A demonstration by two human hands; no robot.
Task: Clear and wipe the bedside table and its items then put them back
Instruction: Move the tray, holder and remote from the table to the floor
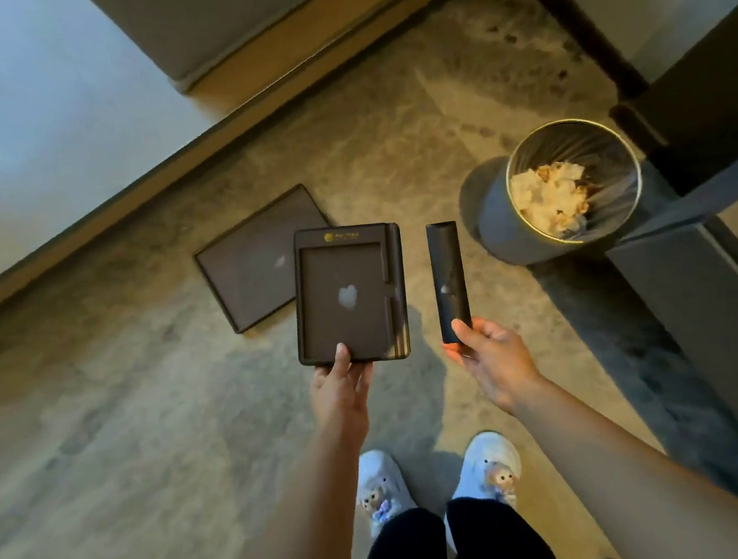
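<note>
My left hand (341, 389) grips the near edge of a dark brown notepad holder (348, 293) with a gold logo at its top, held flat above the floor. My right hand (487, 358) pinches the near end of a slim black remote control (448, 280), which points away from me. A flat dark brown tray (249, 264) lies on the floor just beyond and left of the holder, partly hidden behind it. The bedside table's top is not in view.
A round dark wastebasket (502, 224) with a gold rim holds crumpled paper, at the right on the floor. Dark furniture (700, 290) runs along the right side. A bed base (279, 47) and a wall skirting (121, 191) lie ahead. My feet in pale shoes (487, 467) stand below.
</note>
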